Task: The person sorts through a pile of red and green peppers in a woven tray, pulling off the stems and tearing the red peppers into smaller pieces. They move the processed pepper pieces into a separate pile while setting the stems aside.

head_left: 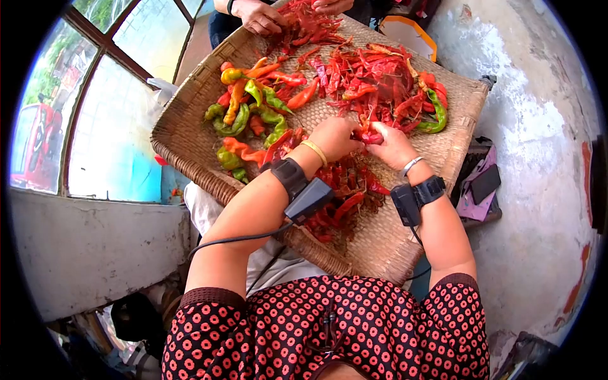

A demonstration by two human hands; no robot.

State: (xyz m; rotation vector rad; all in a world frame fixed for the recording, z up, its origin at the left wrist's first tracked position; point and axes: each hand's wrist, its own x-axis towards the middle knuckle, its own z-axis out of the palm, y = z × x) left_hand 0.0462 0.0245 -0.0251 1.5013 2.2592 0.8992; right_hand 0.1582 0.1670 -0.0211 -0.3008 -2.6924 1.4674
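Over the middle of a large woven basket tray (304, 117), my two hands meet at a red chili pepper (369, 135). My left hand (337, 137) comes in from the left with its fingers closed on the pepper. From the other side my right hand (391, 148) pinches it between thumb and fingers. Dried red chilies (377, 79) are heaped just beyond my hands, and another red pile (335, 206) lies below them, nearer my body. Green and orange peppers (244, 117) form a group on the left, and one green pepper (437, 114) lies at the right.
Across the tray, another person's hands (259, 18) are at more red chilies. A dark phone (486, 185) lies on a pink item at the right. Windows (107, 120) stand at left, and a worn wall (538, 126) at right. Cables hang from both my wrist devices.
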